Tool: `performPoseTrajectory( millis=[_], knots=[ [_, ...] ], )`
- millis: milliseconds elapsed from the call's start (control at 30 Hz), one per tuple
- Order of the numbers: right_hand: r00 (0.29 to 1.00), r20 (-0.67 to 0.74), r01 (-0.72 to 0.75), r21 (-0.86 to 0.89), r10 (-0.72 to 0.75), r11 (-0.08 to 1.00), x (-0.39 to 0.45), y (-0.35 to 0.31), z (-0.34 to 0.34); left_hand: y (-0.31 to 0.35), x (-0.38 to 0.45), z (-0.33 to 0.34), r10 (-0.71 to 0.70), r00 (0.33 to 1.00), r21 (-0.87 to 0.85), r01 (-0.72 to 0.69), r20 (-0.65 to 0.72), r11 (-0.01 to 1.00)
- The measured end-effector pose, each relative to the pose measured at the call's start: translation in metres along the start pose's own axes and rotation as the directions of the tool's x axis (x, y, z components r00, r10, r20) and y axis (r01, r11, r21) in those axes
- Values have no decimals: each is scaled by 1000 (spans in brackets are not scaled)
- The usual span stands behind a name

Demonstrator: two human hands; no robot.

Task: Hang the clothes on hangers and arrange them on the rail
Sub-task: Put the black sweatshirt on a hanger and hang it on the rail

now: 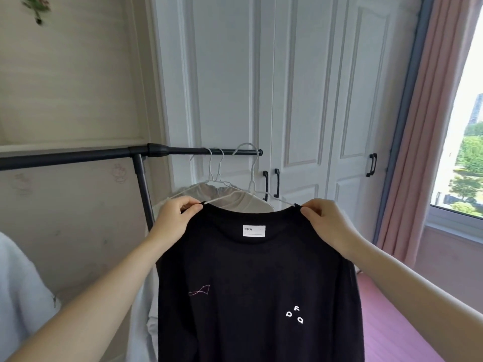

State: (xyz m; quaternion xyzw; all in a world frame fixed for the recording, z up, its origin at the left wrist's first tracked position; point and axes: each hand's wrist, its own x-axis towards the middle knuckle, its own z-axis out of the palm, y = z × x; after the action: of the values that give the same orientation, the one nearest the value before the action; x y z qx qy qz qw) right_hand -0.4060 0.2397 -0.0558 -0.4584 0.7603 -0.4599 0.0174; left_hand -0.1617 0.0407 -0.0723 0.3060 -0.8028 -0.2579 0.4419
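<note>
A black sweater [258, 283] with a white neck label hangs on a white wire hanger [252, 176], whose hook is over the black rail [78, 156] near its right end. My left hand [173, 218] pinches the sweater's left shoulder at the collar. On the other shoulder, my right hand [329, 226] pinches the fabric the same way. Behind the sweater hang white garments [235, 197] on two more white hangers [214, 168].
White wardrobe doors [300, 100] with black handles stand right behind the rail. The rail's upright post [145, 194] is to the left. A pale fluffy garment [21, 283] lies at the lower left. A pink curtain [428, 139] and a window are at the right, with a pink surface [392, 330] below.
</note>
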Motion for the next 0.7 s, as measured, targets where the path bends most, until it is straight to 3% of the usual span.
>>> performPoseTrajectory(
  millis=[333, 500, 700],
  knots=[
    [997, -21, -73, 45, 74, 996, 68, -12, 48, -47, 71, 8, -65, 995, 241, 45, 76, 969],
    [993, 29, -114, 113, 111, 987, 99, -33, 86, -54, 86, 4, 12, 999, 315, 2, -45, 949],
    [995, 54, -94, 105, 89, 990, 125, -53, 115, -66, 107, -8, -14, 992, 369, 58, -122, 928]
  ],
)
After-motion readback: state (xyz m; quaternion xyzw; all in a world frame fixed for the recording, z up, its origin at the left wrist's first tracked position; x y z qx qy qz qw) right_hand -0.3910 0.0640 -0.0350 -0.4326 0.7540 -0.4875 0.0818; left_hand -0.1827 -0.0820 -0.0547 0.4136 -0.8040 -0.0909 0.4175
